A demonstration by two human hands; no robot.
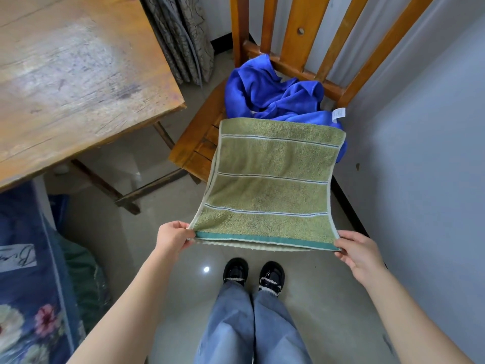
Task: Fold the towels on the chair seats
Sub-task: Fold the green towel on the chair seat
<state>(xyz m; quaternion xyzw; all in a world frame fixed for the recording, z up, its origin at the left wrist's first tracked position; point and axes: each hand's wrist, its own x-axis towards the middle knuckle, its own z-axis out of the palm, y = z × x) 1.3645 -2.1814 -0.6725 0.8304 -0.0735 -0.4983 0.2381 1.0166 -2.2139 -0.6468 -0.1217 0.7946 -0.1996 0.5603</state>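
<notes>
Jeans [228, 324] and black shoes [235, 271] sit lowest, between both forearms. Left hand [174, 236] pinches near-left corner of green towel [270, 185]. Right hand [358, 252] pinches near-right corner, fingers curled under doubled edge. Towel folded over, stretched flat between hands, far fold reaching over wooden chair [196, 145] seat ahead of hands. Beyond fold, crumpled blue towel [273, 93] on seat against chair back. Worn table [78, 74] ahead of left hand.
</notes>
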